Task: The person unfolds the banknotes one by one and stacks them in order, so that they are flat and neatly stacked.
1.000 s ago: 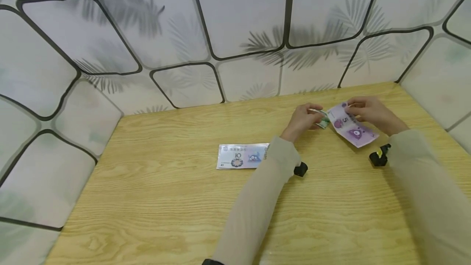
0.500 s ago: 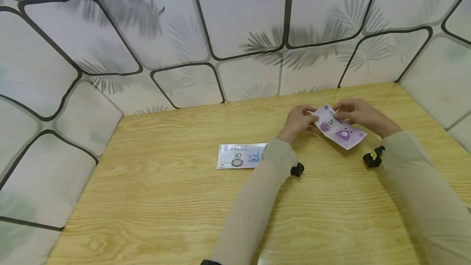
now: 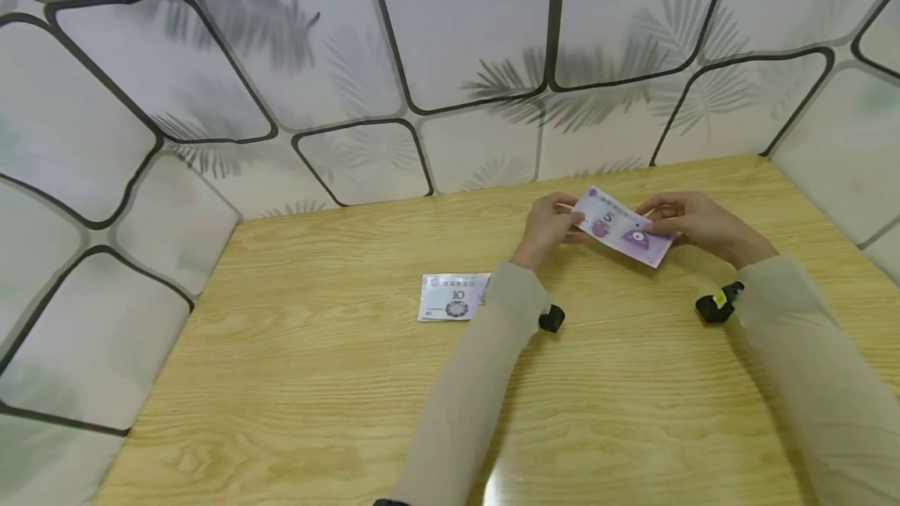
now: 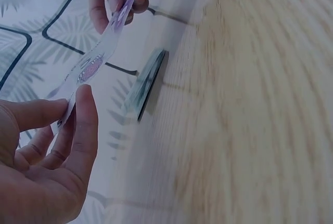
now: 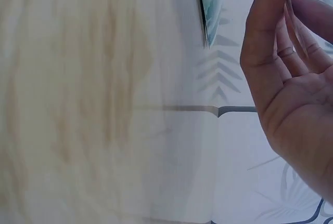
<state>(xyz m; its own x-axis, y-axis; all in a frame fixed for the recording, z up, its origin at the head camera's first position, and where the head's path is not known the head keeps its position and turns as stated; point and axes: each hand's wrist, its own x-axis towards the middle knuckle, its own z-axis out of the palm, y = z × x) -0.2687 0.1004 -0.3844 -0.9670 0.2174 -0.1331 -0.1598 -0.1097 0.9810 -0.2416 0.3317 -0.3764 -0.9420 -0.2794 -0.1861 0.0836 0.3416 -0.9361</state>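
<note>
A purple play banknote (image 3: 610, 223) marked 5 is held up over the back right of the table, stretched between both hands. My left hand (image 3: 543, 231) pinches its left end between thumb and fingertips, as the left wrist view also shows. At the other end, my right hand (image 3: 706, 226) grips the note with the thumb over its face. Below the held note, a green banknote (image 4: 144, 84) lies on the table in the left wrist view; part of it, a green corner (image 5: 210, 13), shows in the right wrist view. The purple note and hands hide it from the head view.
Purplish-blue banknotes (image 3: 444, 299) marked 10 lie in a small stack mid-table, partly covered by the left sleeve (image 3: 478, 358). The wooden table (image 3: 295, 381) meets a patterned wall (image 3: 478, 45) at the back and sides.
The left hand held the green note a second ago; now it pinches the purple one and the green lies on the table. The purple note has moved left and levelled out.
</note>
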